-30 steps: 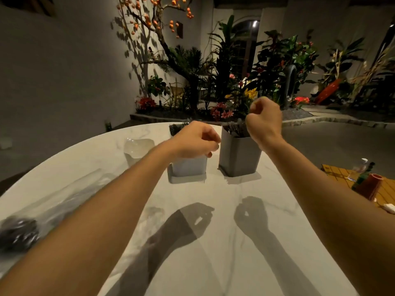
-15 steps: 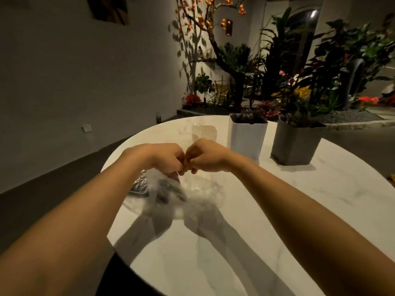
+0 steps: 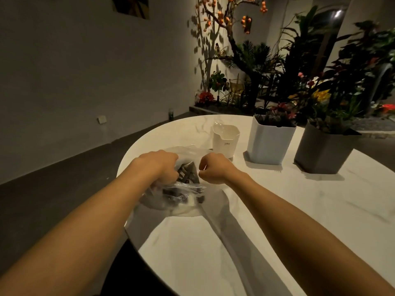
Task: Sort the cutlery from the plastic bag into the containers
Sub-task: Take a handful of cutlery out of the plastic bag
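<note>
A clear plastic bag (image 3: 181,199) with dark cutlery (image 3: 188,175) inside lies near the left edge of the white marble table (image 3: 299,210). My left hand (image 3: 159,167) grips the bag's left side and my right hand (image 3: 213,169) pinches its right side, so the mouth is spread between them. Behind the bag stand three containers: a small white one (image 3: 226,142), a taller white one (image 3: 269,144) with dark cutlery handles showing at its rim, and a grey one (image 3: 322,152) at the right.
The round table's edge curves close on the left, with dark floor (image 3: 53,199) below it. A bed of plants and flowers (image 3: 299,86) runs behind the table against the wall.
My view swung left from the containers to the bag. Both hands came down onto the bag, met at its top, then pulled apart, spreading its mouth and showing the cutlery.
</note>
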A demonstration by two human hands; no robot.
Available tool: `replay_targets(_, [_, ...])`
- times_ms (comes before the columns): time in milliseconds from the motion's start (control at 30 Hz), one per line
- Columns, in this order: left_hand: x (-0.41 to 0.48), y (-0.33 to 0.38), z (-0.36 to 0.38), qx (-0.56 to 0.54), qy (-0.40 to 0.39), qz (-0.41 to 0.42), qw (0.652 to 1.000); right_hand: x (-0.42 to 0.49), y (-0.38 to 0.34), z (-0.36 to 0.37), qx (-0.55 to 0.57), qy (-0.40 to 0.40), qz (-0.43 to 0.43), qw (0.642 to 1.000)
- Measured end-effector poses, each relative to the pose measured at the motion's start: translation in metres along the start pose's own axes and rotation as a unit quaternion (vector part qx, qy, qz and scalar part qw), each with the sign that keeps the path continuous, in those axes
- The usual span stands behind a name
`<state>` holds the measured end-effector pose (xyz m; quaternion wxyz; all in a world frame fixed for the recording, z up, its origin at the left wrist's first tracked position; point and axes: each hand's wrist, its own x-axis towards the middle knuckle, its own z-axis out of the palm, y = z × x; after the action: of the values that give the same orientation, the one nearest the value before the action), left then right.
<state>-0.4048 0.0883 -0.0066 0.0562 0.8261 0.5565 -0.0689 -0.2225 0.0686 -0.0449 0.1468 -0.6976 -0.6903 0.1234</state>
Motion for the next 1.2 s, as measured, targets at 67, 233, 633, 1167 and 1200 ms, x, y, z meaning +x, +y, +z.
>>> replay_targets(67, [0.001,0.005,0.002,0.037,0.007,-0.025,0.999,0.007,0.002,0.005,0.028,0.014,0.03,0.999])
replay_targets(233, [0.012,0.009,0.011,0.036,0.038,-0.058,0.997,0.022,0.0,0.016,0.036,0.007,0.068,0.997])
replay_targets(633, [0.032,0.007,0.023,0.009,0.026,-0.05,0.998,0.04,-0.016,0.044,-0.006,-0.006,0.14,0.99])
replay_targets(1167, [0.033,-0.005,0.021,-0.018,0.008,-0.056,0.998,0.044,-0.02,0.037,0.074,-0.095,0.095,0.988])
replay_targets(1200, [0.033,-0.006,0.02,-0.022,0.005,-0.053,0.998,0.044,-0.02,0.036,0.092,-0.099,0.089,0.987])
